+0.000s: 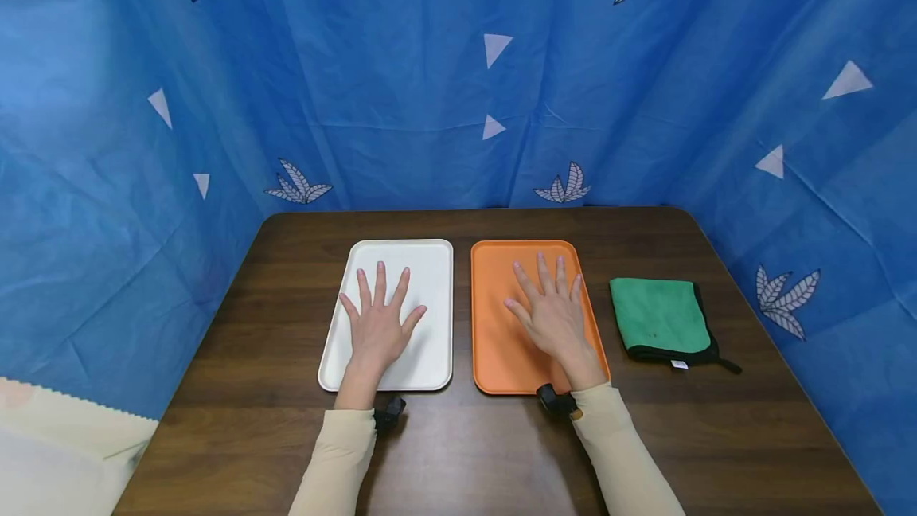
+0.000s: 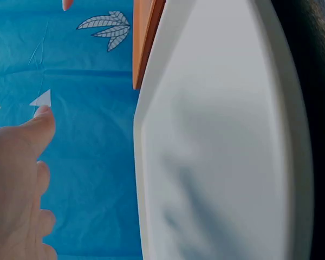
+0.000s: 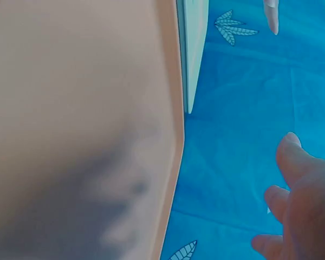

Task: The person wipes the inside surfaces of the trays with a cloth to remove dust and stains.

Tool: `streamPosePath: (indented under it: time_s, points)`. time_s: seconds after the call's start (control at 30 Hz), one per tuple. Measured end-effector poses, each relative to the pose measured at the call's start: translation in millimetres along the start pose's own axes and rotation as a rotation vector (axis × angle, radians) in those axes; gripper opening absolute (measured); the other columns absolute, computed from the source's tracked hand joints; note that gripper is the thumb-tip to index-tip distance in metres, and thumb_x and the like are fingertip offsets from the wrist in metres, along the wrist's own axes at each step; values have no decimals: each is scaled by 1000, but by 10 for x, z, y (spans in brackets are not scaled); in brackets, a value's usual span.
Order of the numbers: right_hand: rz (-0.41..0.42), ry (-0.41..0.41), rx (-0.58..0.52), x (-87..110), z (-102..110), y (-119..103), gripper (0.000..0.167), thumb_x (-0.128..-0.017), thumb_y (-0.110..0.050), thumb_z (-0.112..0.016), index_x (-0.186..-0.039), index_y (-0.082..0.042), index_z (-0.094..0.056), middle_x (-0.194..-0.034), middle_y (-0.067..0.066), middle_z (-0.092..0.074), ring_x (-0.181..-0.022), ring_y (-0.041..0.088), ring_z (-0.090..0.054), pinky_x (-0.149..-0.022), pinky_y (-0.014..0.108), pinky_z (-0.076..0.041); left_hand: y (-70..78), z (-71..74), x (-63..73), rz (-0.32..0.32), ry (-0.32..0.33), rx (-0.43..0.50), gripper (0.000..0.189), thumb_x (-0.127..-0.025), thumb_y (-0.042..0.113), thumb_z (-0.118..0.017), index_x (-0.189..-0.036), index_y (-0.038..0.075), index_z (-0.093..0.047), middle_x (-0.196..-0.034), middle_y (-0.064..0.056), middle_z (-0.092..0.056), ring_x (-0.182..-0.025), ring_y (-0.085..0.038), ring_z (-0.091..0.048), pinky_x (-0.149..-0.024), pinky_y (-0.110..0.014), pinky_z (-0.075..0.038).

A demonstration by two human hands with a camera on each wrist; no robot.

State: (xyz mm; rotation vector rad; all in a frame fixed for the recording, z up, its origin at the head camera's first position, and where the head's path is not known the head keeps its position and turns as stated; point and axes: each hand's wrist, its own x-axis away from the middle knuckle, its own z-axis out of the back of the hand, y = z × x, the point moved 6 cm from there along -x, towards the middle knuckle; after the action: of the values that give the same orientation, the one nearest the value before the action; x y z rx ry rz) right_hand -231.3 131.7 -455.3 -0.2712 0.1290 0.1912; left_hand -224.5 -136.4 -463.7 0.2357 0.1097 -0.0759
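My left hand (image 1: 377,330) is held palm down with fingers spread over a white tray (image 1: 430,373). In the left wrist view a gap shows between that hand (image 2: 16,189) and the tray (image 2: 222,81), with a shadow on the tray's surface. Over an orange tray (image 1: 494,341), my right hand (image 1: 555,317) is also spread, palm down. The right wrist view shows this hand (image 3: 309,200) apart from the orange tray (image 3: 70,65), which carries a blurred hand shadow. Both hands hold nothing, and no objects lie on the visible parts of either tray.
A folded green cloth (image 1: 659,315) with black edging and a loop lies right of the orange tray. The trays stand side by side on a dark wooden table (image 1: 458,452). A blue patterned curtain (image 1: 423,86) surrounds its back and sides.
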Motion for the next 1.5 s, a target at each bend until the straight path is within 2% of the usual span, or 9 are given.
streamPosePath:
  time_s: [0.13, 0.27, 0.5, 0.6, 0.7, 0.87, 1.07, 1.3, 1.5]
  points:
    - [0, 24, -40, 28, 58, 33, 69, -97, -50, -52, -156, -25, -27, -163, 18, -12, -149, 45, 2, -112, 72, -1, 65, 1, -18, -22, 10, 30, 74, -95, 57, -49, -156, 26, -23, -164, -18, -4, -148, -47, 7, -109, -76, -3]
    - [-35, 74, -93, 68, 186, 207, 71, -96, -47, -55, -156, -24, -25, -163, 20, -11, -149, 47, 0, -112, 73, -2, 241, 24, -47, -65, 67, 164, 74, -95, 49, -55, -156, 19, -25, -162, -22, -9, -148, -48, -1, -112, -72, -10]
    - [-201, 180, -178, 181, 328, 905, 72, -99, -43, -53, -156, -11, -23, -161, 28, -9, -146, 53, -1, -107, 77, -8, 616, -34, -66, -39, 160, 640, 71, -98, 36, -55, -156, 10, -23, -158, -23, -23, -146, -41, -25, -114, -58, -27]
    - [-270, 129, -201, 265, 315, 1249, 76, -100, -49, -46, -157, -8, -16, -160, 31, 0, -143, 56, 8, -105, 79, -4, 761, -163, -34, 10, 168, 850, 68, -99, 28, -54, -156, 7, -21, -156, -22, -30, -141, -40, -34, -111, -57, -33]
    - [-325, 62, -216, 342, 303, 1545, 81, -100, -56, -39, -158, -9, -8, -158, 33, 9, -140, 59, 15, -101, 81, 1, 908, -309, 14, 17, 178, 976, 66, -99, 19, -54, -154, 4, -23, -153, -23, -35, -136, -40, -40, -106, -56, -39]
    - [-420, -35, -217, 416, 268, 1890, 90, -96, -67, -34, -158, -11, -1, -156, 35, 15, -133, 68, 15, -96, 85, 2, 1091, -515, 58, -4, 189, 992, 63, -97, 14, -53, -153, 3, -26, -154, -20, -34, -141, -37, -34, -112, -55, -32]
    - [-485, -122, -233, 466, 103, 2070, 96, -93, -70, -39, -157, -11, 3, -154, 36, 20, -130, 71, 16, -96, 85, 7, 1116, -681, 80, 7, 228, 916, 60, -95, 13, -55, -150, 2, -33, -150, -19, -40, -139, -36, -37, -113, -54, -30]
    - [-494, -92, -179, 477, -48, 2121, 99, -90, -71, -43, -158, -13, 1, -154, 35, 23, -134, 69, 13, -100, 82, 6, 1084, -788, 87, -9, 269, 923, 58, -93, 6, -56, -147, -2, -38, -145, -22, -45, -135, -38, -41, -111, -53, -32]
    - [-533, -45, -185, 483, -73, 2123, 99, -89, -72, -45, -158, -16, -2, -155, 33, 23, -135, 66, -1, -99, 76, -5, 1093, -877, 67, -12, 274, 862, 57, -91, 3, -57, -145, -4, -40, -144, -24, -45, -134, -39, -41, -111, -53, -33]
